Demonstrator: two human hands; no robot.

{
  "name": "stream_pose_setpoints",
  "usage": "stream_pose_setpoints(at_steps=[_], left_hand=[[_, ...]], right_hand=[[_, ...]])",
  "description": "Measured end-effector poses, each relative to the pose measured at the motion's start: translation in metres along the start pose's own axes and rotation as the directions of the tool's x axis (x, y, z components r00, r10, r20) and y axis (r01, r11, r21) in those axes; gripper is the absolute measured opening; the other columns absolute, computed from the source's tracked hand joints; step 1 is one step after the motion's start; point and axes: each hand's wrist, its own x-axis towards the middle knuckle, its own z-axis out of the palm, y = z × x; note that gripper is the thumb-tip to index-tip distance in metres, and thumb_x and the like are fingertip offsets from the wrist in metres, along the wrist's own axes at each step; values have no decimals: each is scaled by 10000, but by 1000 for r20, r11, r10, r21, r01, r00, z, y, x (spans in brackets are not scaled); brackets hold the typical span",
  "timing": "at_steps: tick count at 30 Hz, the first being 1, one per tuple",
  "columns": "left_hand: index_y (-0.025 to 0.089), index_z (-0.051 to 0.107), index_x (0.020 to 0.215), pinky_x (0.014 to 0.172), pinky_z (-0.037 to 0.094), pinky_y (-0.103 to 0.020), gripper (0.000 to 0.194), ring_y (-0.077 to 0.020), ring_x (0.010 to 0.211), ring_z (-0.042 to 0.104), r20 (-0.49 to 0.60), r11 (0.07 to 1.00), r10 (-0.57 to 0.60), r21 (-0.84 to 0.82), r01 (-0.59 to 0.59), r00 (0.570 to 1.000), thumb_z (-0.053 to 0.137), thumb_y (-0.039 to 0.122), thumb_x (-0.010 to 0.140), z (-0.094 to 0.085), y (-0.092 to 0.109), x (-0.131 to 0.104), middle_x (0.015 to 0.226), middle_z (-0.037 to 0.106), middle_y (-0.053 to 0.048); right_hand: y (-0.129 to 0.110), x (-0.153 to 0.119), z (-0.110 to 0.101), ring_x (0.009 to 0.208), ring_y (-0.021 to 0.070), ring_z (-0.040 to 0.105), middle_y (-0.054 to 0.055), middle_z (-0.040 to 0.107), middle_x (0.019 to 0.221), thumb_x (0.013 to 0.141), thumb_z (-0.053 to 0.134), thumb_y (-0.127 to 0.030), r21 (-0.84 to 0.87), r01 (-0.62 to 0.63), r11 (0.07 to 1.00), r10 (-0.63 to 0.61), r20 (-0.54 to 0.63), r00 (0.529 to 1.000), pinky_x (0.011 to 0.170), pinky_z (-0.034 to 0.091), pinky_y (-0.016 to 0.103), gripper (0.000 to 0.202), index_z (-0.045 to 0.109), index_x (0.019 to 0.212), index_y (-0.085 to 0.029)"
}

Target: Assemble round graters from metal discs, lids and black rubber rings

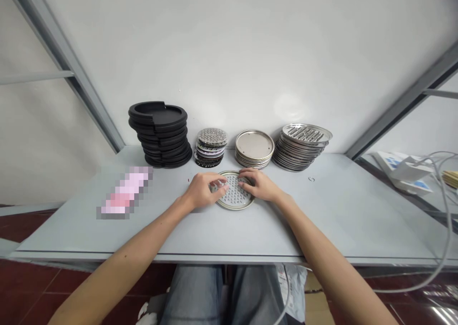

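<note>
On the table in front of me lies a shallow round metal tray (236, 206) with a studded metal disc (234, 191) set inside its rim. My left hand (205, 189) is at its left side, fingers curled and thumb over the disc. Across from it, my right hand (260, 184) has its fingers bent over the right rim, with the thumb over the studs. Both hands grip the disc and tray between them. The undersides of the fingers are partly hidden.
Along the wall stand a stack of black notched rings (159, 134), a stack of small patterned discs (211, 148), plain metal trays (255, 146) and larger studded plates (304, 136). A small wire ring (311, 179) lies right. A white cable (447, 225) hangs at the table's right.
</note>
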Motion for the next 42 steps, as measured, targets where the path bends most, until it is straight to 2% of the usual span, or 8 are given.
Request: stream_pose_setpoints(at_steps=[4, 8, 16, 27, 31, 38, 40, 42], left_hand=[[163, 652, 1104, 997, 438, -402, 368, -260, 1118, 562, 51, 983, 57, 170, -65, 997, 610, 389, 818, -2, -4, 1, 1201, 608, -118], [148, 587, 1229, 1090, 333, -460, 503, -305, 1290, 401, 177, 962, 14, 266, -62, 984, 561, 477, 851, 1, -11, 0, 1371, 459, -160], [187, 613, 1200, 1113, 294, -472, 452, -290, 1340, 338, 234, 967, -32, 254, -29, 972, 479, 500, 903, 8, -15, -3, 1397, 440, -139], [192, 589, 1244, 1105, 307, -481, 497, -305, 1341, 337, 238, 964, -84, 264, 19, 968, 532, 513, 869, 11, -16, -5, 1405, 436, -149], [184, 587, 1254, 1106, 303, -483, 527, -309, 1345, 330, 247, 962, -95, 271, 25, 964, 530, 533, 863, 10, -15, -5, 1408, 430, -159], [203, 577, 1257, 1094, 313, -497, 570, -323, 1336, 349, 266, 966, -108, 254, 38, 958, 591, 560, 813, 9, -15, -5, 1411, 436, -147], [202, 537, 1296, 1096, 298, -511, 671, -340, 1358, 317, 294, 964, -123, 262, 44, 948, 616, 607, 768, 7, -15, -5, 1441, 405, -155], [202, 460, 1362, 1105, 269, -526, 856, -365, 1391, 253, 350, 962, -132, 269, 35, 928, 661, 673, 676, 5, -16, -5, 1485, 344, -164]], right_hand=[[-4, -1, 3, 1186, 274, 527, 155, 513, 1312, 830, 604, -310, -11, 13, 1000, -13, 41, 999, 1027, 391, 443, 300, 683, 1094, -192], [-8, -1, 4, 1265, 277, 464, 154, 457, 1371, 823, 606, -251, 31, 53, 998, -56, 87, 995, 1052, 364, 452, 299, 680, 1109, -203], [-6, 0, 4, 1273, 257, 463, 138, 465, 1374, 843, 560, -179, 51, 36, 998, -41, 101, 994, 1066, 360, 451, 287, 679, 1103, -210], [-3, 1, 3, 1185, 250, 544, 131, 561, 1278, 835, 536, -150, 46, 27, 999, -30, 71, 997, 1034, 405, 438, 309, 673, 1107, -202], [-4, 1, 3, 1148, 247, 560, 148, 577, 1245, 845, 563, -242, 58, 46, 997, -49, 46, 998, 1014, 423, 422, 356, 621, 1187, -161], [-7, -1, 6, 1165, 271, 543, 157, 576, 1239, 848, 580, -423, -4, 34, 999, -34, 32, 999, 1017, 411, 434, 412, 640, 1168, -169], [-8, -1, 8, 1169, 278, 539, 159, 570, 1247, 833, 594, -457, -17, 35, 999, -35, 35, 999, 1018, 407, 438, 451, 636, 1179, -172], [-9, -1, 9, 1178, 286, 530, 160, 563, 1258, 806, 618, -493, -31, 37, 999, -36, 46, 998, 1021, 399, 443, 501, 629, 1193, -175]])
